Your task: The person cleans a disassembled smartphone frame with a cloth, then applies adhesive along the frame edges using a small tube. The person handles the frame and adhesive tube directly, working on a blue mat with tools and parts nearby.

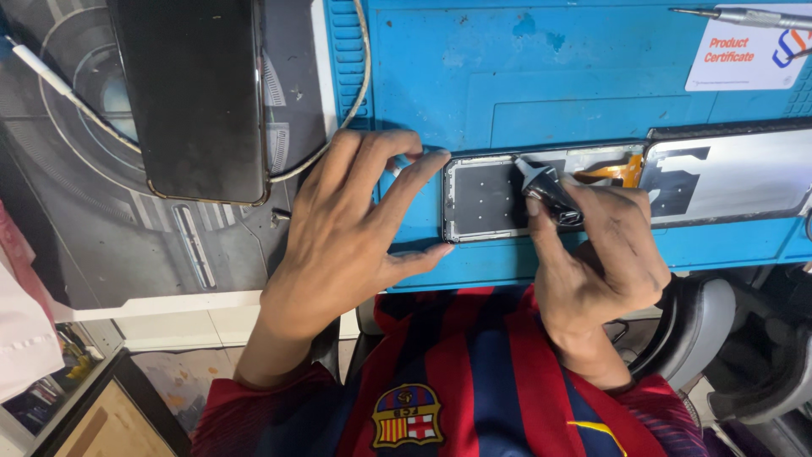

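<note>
The right grip pinches a glue tube, nozzle at eleven o'clock over the phone frame. The left grip, fingers spread, steadies the frame's nine o'clock end; its long axis runs nine to three.

— How's my feed looking on your end?

— Bright and even; I read it as overhead light. The blue mat is well lit, slightly washed near the top.

— Any glare?

— Yes, a pale sheen on the silvery panel at right, and a soft reflection on the dark phone.

— Shadows?

— Short, soft ones under my left hand and right hand.

— Focus?

— Sharp at the centre. The lower corners go dim and a bit soft, and I see slight wide-angle stretching toward the edges.
</note>
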